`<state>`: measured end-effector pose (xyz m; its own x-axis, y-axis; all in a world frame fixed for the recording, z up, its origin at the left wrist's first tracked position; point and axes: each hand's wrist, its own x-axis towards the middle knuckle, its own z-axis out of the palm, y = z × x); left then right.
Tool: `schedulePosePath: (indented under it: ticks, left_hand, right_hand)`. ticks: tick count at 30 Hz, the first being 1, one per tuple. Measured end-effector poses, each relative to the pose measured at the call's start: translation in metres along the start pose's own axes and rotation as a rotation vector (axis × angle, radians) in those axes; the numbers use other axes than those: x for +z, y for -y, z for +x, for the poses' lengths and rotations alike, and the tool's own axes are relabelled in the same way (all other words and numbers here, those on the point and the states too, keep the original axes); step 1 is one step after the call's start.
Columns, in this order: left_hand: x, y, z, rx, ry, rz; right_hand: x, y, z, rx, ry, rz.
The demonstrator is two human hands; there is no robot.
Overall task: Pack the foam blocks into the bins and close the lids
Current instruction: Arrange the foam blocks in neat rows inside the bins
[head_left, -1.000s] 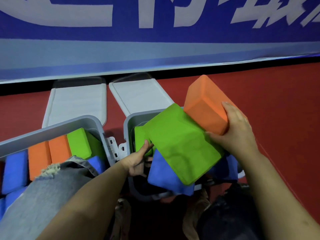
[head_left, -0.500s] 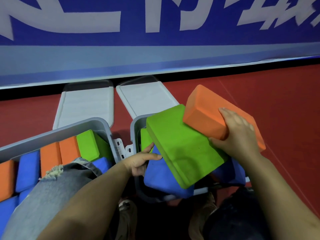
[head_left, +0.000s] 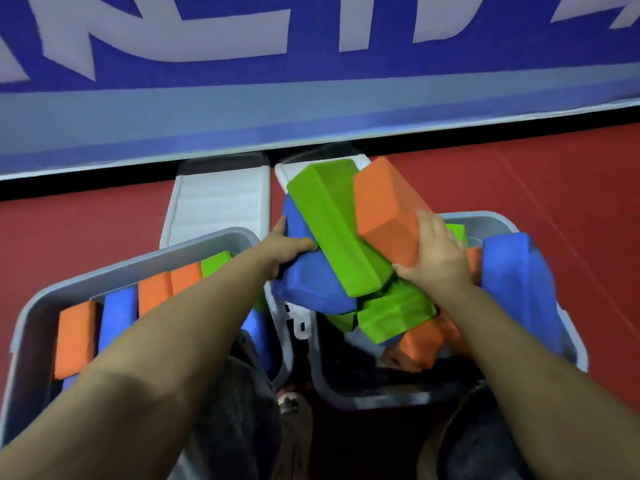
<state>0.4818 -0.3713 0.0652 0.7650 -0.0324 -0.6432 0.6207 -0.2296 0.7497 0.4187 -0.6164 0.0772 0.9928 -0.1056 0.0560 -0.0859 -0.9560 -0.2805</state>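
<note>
Over right bin (head_left: 573, 344) I see left hand (head_left: 289, 245) gripping blue block (head_left: 308, 282), right hand (head_left: 434, 258) gripping orange block (head_left: 388, 213); green block (head_left: 332, 226) only wedged between, may slide out.

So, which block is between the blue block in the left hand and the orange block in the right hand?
In the head view, a green block lies tilted between the blue block and the orange block.

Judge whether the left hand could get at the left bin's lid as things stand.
Probably not straight away: the left hand grips a blue block. Once freed, the lid lies open and uncovered behind the left bin.
</note>
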Motion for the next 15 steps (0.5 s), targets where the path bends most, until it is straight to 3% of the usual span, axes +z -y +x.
schedulePosePath:
  ticks: [3,9,15]
  left_hand:
    - [-0.001,-0.002,0.000,0.070,-0.114,0.289]
    - [-0.017,-0.025,-0.027,0.101,-0.300,0.767]
    - [-0.038,-0.039,-0.062,0.186,-0.477,0.768]
  right_hand:
    - [0.013,-0.012,0.001,0.096,0.039,0.047]
    - [0.015,-0.023,0.003,0.014,0.199,0.100]
    - [0.029,-0.023,-0.003,0.016,0.279,0.085]
